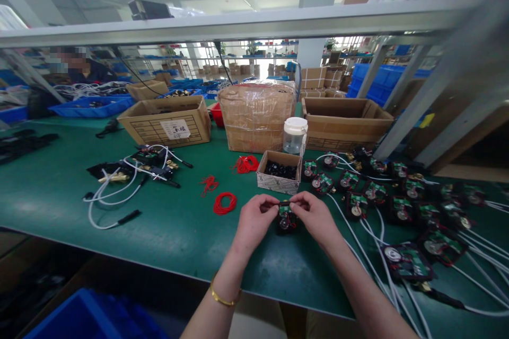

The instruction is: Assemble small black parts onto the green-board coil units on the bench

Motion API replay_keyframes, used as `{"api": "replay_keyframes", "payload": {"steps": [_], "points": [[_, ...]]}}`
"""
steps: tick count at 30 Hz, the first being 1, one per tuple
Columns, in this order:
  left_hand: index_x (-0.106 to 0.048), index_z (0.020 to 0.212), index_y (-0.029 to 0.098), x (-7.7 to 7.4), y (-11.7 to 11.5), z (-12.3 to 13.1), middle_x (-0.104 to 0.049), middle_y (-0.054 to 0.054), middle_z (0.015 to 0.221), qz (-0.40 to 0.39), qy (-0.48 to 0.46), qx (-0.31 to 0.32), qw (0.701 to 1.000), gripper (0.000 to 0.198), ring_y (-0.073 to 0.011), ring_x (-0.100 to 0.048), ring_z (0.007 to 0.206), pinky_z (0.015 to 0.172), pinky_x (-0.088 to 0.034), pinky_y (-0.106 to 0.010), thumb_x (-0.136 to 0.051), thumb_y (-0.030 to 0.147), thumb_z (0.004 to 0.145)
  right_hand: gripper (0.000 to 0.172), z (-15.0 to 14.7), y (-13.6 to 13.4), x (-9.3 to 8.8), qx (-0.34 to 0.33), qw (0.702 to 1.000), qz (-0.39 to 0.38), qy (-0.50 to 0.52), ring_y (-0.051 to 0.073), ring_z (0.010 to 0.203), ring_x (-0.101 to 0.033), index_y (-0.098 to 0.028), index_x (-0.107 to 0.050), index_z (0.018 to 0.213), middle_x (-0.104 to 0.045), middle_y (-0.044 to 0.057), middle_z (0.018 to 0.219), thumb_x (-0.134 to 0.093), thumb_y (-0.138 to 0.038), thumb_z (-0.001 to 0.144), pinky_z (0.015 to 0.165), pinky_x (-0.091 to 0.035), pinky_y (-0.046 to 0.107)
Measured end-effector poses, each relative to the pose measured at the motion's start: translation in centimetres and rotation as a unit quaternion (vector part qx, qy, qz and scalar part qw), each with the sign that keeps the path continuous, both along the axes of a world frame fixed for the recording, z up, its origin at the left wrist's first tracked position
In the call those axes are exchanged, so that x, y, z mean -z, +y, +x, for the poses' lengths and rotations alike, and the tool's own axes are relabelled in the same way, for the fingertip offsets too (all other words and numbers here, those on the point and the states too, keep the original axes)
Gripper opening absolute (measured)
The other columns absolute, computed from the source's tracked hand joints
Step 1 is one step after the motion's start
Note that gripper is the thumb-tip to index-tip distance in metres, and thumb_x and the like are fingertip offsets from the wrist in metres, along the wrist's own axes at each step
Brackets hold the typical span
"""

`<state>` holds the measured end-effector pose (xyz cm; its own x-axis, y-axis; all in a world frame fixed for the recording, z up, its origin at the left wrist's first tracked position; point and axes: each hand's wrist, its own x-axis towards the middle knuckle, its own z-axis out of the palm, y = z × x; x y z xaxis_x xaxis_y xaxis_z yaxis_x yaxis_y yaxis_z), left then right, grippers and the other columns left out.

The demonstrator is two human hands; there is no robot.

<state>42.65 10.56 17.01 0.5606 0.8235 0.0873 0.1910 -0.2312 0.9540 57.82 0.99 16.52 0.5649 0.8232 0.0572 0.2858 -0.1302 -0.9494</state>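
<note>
My left hand (pixel 260 217) and my right hand (pixel 312 214) meet over the green bench, thumbs and fingertips pinched on a short, dark, bar-like part (pixel 284 203). Its exact kind is hard to make out. Just under the fingertips lies a small black housing (pixel 287 226) with a green circuit board and a round silvery piece inside. Directly behind the hands stands an open small carton (pixel 278 182) of black parts. Red wire bundles (pixel 225 203) lie to the left of my left hand.
Several similar circuit-board units (pixel 357 205) with white cables spread across the right side. More cabled units (pixel 151 164) lie at left. Behind stand a wrapped carton (pixel 256 116), open boxes (pixel 167 122) and a white-lidded jar (pixel 295 135). A person (pixel 91 69) sits far left.
</note>
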Motion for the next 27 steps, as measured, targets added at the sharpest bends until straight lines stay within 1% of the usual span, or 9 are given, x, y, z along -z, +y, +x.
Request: {"api": "replay_keyframes", "payload": {"steps": [4,7,9,12,16,19,23,27], "points": [[-0.076,0.089,0.019,-0.17,0.05,-0.13,-0.076,-0.005,0.089,-0.002,0.008,0.004,1.000,0.015,-0.0185,-0.071,0.082,0.079,-0.055,-0.029,-0.064,0.017,0.080,0.024,0.11,-0.21,-0.16,-0.003,1.000,0.003,0.005,0.021,0.074,-0.059,-0.022,-0.070,0.085,-0.066,0.002,0.079,-0.064,-0.044,0.077,0.070,-0.048,0.034],[-0.077,0.092,0.019,-0.29,0.03,-0.37,-0.077,-0.006,0.094,-0.017,0.010,0.013,1.000,0.017,-0.0199,-0.071,0.086,0.082,-0.054,-0.031,-0.063,0.021,0.083,0.029,0.36,-0.51,-0.40,-0.012,1.000,0.004,0.021,0.021,0.075,-0.061,-0.022,-0.071,0.087,-0.069,0.003,0.080,-0.058,-0.047,0.083,0.068,-0.048,0.033],[-0.077,0.093,0.018,-0.25,0.00,-0.41,-0.077,-0.007,0.094,-0.025,0.001,0.013,1.000,0.016,-0.0200,-0.071,0.086,0.083,-0.055,-0.031,-0.065,0.021,0.082,0.032,0.51,-0.65,-0.46,-0.018,0.999,0.005,0.030,0.021,0.075,-0.062,-0.021,-0.072,0.089,-0.070,0.003,0.080,-0.056,-0.049,0.084,0.067,-0.048,0.033],[-0.076,0.091,0.018,-0.09,-0.05,-0.27,-0.077,-0.006,0.090,-0.029,-0.009,0.008,1.000,0.015,-0.0191,-0.071,0.083,0.082,-0.055,-0.030,-0.067,0.018,0.079,0.030,0.62,-0.66,-0.31,-0.025,0.999,0.009,0.031,0.021,0.078,-0.064,-0.021,-0.072,0.089,-0.071,0.003,0.083,-0.063,-0.048,0.080,0.070,-0.050,0.034],[-0.076,0.088,0.019,-0.01,-0.07,-0.12,-0.076,-0.004,0.087,-0.021,-0.007,0.001,1.000,0.013,-0.0182,-0.070,0.081,0.079,-0.054,-0.029,-0.067,0.017,0.079,0.026,0.64,-0.56,-0.06,-0.022,1.000,0.013,0.017,0.021,0.076,-0.062,-0.021,-0.072,0.088,-0.070,0.003,0.081,-0.067,-0.043,0.076,0.072,-0.050,0.035],[-0.076,0.089,0.019,0.03,-0.09,-0.23,-0.075,-0.004,0.087,-0.006,-0.003,0.000,1.000,0.014,-0.0177,-0.070,0.080,0.079,-0.054,-0.028,-0.066,0.017,0.079,0.025,0.68,-0.70,-0.13,-0.022,1.000,0.014,0.010,0.022,0.078,-0.062,-0.022,-0.072,0.088,-0.070,0.003,0.083,-0.065,-0.044,0.078,0.073,-0.050,0.035],[-0.077,0.090,0.020,0.14,-0.12,-0.33,-0.075,-0.004,0.088,0.003,-0.003,0.003,1.000,0.016,-0.0174,-0.070,0.081,0.079,-0.055,-0.028,-0.065,0.017,0.080,0.027,0.78,-0.97,-0.22,-0.038,0.999,0.011,0.005,0.022,0.082,-0.064,-0.022,-0.072,0.092,-0.072,0.004,0.088,-0.061,-0.045,0.083,0.075,-0.051,0.036],[-0.077,0.088,0.020,0.20,-0.10,-0.25,-0.074,-0.003,0.087,0.008,-0.008,-0.003,1.000,0.015,-0.0168,-0.070,0.078,0.077,-0.055,-0.028,-0.067,0.015,0.078,0.026,0.84,-1.01,0.07,-0.039,0.999,0.013,-0.007,0.022,0.080,-0.064,-0.022,-0.072,0.093,-0.070,0.003,0.085,-0.062,-0.041,0.080,0.075,-0.051,0.036]]}}
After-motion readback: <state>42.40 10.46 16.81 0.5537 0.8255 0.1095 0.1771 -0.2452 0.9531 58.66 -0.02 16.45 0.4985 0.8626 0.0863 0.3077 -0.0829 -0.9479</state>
